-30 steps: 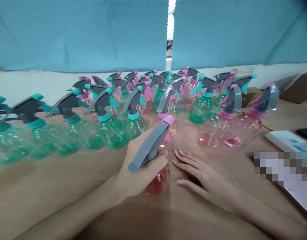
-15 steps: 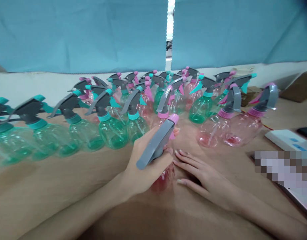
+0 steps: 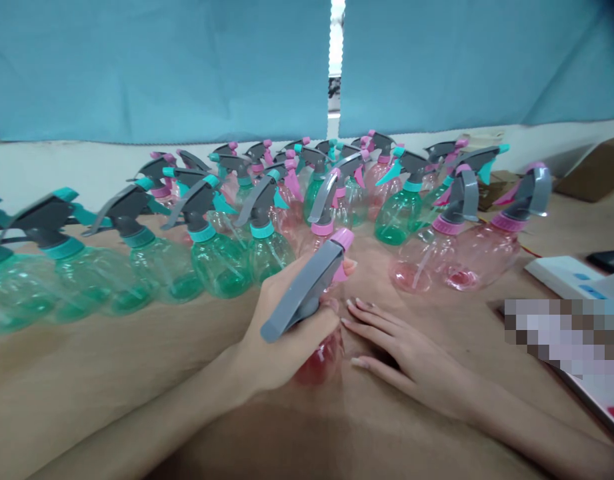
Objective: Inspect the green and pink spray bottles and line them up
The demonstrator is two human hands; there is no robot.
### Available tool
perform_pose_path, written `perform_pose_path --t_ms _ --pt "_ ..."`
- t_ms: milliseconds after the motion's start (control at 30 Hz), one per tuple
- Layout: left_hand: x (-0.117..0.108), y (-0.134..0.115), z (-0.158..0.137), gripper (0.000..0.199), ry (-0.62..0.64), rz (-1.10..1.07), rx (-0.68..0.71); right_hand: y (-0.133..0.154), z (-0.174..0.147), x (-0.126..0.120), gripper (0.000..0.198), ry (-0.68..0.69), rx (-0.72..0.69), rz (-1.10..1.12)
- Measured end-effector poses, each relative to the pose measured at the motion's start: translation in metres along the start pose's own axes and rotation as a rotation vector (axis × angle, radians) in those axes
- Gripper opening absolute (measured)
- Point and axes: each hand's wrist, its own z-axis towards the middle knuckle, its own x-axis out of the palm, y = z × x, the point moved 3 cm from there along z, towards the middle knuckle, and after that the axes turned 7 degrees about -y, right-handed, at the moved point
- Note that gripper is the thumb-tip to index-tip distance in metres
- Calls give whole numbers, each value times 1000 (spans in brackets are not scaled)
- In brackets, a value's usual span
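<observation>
My left hand is wrapped round the neck of a pink spray bottle with a grey and pink trigger head. Its clear pink body rests on the table and is partly hidden behind the hand. To its right, my right hand lies on the table with fingers stretched out, its fingertips close beside the bottle and holding nothing. Directly behind the held bottle stands another pink spray bottle. A green spray bottle is in the row to the left.
Several green and pink spray bottles fill the back of the brown table. Two pink bottles stand at the right. Farther right are a white box-like object, a blurred-out flat item and a cardboard box. Blue cloth hangs behind.
The view has shifted slightly, so everything sits a little farther left. My left hand keeps its hold on the pink spray bottle, and my right hand stays spread beside it.
</observation>
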Motion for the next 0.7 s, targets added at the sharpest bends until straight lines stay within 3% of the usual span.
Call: perform_pose_path --t_ms 200,700 --pt "-1 1 0 30 14 1 -8 1 0 0 53 21 8 -27" --pt "-5 -2 -1 17 -3 -16 66 0 -1 1 53 12 6 -22"
